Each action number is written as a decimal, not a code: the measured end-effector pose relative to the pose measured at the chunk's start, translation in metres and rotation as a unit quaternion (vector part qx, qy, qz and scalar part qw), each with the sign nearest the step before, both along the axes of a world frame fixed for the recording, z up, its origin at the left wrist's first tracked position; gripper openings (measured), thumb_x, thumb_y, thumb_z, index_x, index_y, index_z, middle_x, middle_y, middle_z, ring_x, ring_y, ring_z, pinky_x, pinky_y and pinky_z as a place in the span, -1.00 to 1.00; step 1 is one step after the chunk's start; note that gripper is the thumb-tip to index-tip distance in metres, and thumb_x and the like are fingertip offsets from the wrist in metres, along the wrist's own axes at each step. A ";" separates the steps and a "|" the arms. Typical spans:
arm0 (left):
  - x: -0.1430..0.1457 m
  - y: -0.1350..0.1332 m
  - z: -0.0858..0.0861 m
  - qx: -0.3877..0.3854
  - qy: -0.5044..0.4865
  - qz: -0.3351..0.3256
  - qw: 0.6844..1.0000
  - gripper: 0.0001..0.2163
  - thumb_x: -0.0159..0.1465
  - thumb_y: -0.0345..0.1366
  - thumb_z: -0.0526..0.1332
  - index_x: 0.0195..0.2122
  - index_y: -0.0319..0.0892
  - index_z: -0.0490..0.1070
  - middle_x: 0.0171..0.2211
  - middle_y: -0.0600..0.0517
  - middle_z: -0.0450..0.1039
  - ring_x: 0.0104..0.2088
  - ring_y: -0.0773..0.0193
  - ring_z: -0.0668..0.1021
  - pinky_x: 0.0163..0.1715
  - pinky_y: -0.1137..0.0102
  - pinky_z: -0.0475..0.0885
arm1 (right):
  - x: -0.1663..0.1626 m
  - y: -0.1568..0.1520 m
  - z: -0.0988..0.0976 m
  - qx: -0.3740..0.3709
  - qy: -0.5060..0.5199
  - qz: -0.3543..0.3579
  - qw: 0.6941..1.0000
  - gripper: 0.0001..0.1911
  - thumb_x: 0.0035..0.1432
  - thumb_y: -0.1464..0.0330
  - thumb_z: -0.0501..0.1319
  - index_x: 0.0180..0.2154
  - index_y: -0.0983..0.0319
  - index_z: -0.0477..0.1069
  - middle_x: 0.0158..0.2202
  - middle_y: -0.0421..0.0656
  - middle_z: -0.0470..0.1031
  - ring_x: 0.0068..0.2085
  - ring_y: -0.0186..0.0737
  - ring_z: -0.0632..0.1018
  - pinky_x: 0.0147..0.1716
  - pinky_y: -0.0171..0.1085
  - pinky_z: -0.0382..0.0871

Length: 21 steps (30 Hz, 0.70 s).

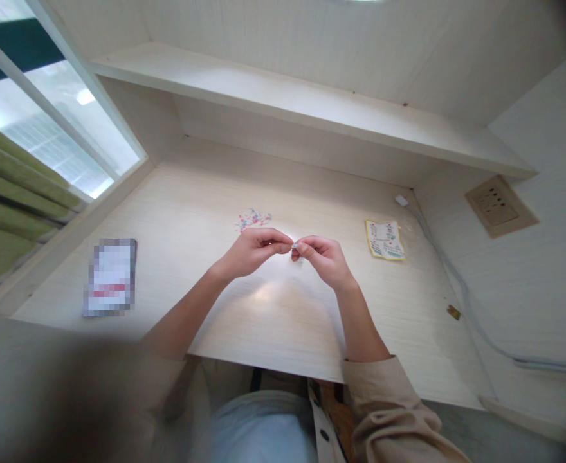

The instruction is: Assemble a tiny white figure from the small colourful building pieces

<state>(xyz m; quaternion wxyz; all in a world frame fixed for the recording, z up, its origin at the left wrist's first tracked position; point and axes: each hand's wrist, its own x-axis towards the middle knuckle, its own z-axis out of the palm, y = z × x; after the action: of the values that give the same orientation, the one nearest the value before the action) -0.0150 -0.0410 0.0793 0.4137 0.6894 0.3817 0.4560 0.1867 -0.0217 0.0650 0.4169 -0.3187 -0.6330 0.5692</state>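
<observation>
Over the middle of the pale wooden desk (pixel 264 328), my two hands meet fingertip to fingertip. My left hand (pixel 256 251) is closed in a pinch, and my right hand (pixel 324 257) pinches from the other side. Between the fingertips is a tiny light-blue and whitish piece (pixel 294 245), too small to name. A small pile of pink, blue and white bits (pixel 254 219) lies on the desk just behind my left hand. Something small and clear, hard to make out, shows under my right fingers.
A printed sheet with a yellow border (pixel 385 240) lies at right, near a grey cable (pixel 456 276) and a wall socket (pixel 500 204). A small brownish-gold object (pixel 453 312) sits near the right edge. A blurred-out flat item (pixel 110 276) lies left. A shelf (pixel 287 96) overhangs the back.
</observation>
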 end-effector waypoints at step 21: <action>0.000 -0.001 -0.004 -0.022 -0.015 -0.016 1.000 -0.86 0.24 -0.31 0.26 -0.22 -0.19 0.58 -0.33 -0.02 0.60 -0.32 0.30 0.58 -0.28 0.43 0.48 | 0.002 -0.001 0.001 0.008 -0.008 0.009 1.000 -0.73 0.12 0.15 0.29 -0.35 0.23 0.55 -0.45 -0.16 0.55 -0.38 -0.26 0.55 -0.29 -0.22 0.47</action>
<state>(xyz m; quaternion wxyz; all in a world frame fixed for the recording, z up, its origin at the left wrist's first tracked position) -0.0148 -0.0420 0.0757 0.4416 0.6792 0.3742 0.4512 0.1883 -0.0223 0.0662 0.4095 -0.3140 -0.6434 0.5655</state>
